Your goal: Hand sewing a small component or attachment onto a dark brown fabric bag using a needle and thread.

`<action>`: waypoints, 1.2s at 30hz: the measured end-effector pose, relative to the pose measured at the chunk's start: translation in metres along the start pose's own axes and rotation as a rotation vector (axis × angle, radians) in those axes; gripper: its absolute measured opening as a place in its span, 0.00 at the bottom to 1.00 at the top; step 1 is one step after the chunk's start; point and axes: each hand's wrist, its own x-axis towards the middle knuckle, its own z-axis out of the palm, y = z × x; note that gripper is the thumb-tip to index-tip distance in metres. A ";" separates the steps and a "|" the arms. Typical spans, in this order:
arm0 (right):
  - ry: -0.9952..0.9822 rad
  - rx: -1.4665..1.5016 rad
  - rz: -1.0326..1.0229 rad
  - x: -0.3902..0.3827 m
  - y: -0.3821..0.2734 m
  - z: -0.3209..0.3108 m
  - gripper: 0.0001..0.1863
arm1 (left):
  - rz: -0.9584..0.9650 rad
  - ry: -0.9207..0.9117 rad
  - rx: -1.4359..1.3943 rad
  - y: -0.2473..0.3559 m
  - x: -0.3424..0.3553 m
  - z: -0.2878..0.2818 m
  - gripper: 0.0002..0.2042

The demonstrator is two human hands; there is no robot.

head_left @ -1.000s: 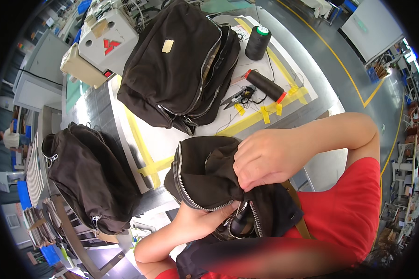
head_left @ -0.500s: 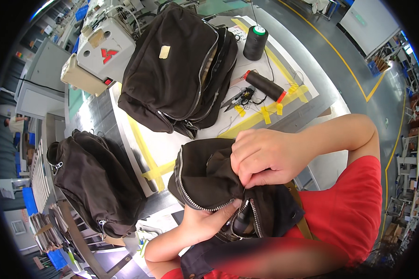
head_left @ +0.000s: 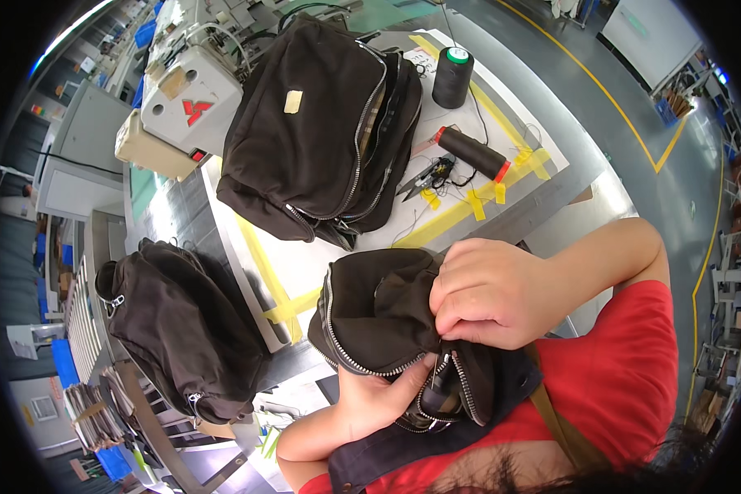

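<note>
A dark brown fabric bag (head_left: 379, 317) with metal zippers is held close against my body, over the near edge of the table. My right hand (head_left: 490, 292) is closed on its upper side, thumb and fingers pinching the cloth; whatever else they hold is hidden. From below, my left hand (head_left: 383, 395) grips the bag by its zippered edge, its thumb beside an open zipper and most of its fingers under the fabric. Plaid lining shows inside the opening. A larger dark bag (head_left: 305, 132) with a beige patch stands farther off, and another dark bag (head_left: 185, 329) lies to the left.
A black thread cone (head_left: 453, 78) stands at the table's far right, beside a lying thread spool (head_left: 473, 154). Thread snips (head_left: 424, 179) lie near tangled black thread. Yellow tape (head_left: 280, 313) edges the white sheet. A sewing machine (head_left: 189, 95) sits at the far left.
Both hands and the held bag sit slightly farther right in the picture, as does most of the scene. My grip on the bag looks the same.
</note>
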 end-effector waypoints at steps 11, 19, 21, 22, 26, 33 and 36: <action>0.058 -0.154 0.237 -0.003 -0.037 0.001 0.24 | 0.011 0.113 -0.092 -0.007 -0.001 0.007 0.13; 0.179 -0.135 0.262 -0.008 -0.034 0.018 0.18 | 0.038 0.159 -0.151 -0.009 -0.006 0.009 0.13; 0.188 -0.088 0.240 -0.011 -0.029 0.020 0.17 | 0.015 0.162 -0.207 -0.009 -0.005 0.010 0.13; 0.192 -0.089 0.243 -0.013 -0.027 0.022 0.17 | 0.039 0.158 -0.210 -0.008 -0.004 0.011 0.13; 0.285 -0.099 0.124 -0.015 -0.018 0.028 0.18 | 0.054 0.170 -0.214 -0.008 -0.004 0.011 0.13; 0.327 -0.072 0.060 -0.012 -0.013 0.024 0.19 | 0.082 0.085 -0.308 -0.012 -0.007 0.002 0.20; 0.247 0.027 0.068 -0.012 -0.014 0.015 0.16 | 0.043 0.077 -0.329 0.000 -0.009 0.003 0.25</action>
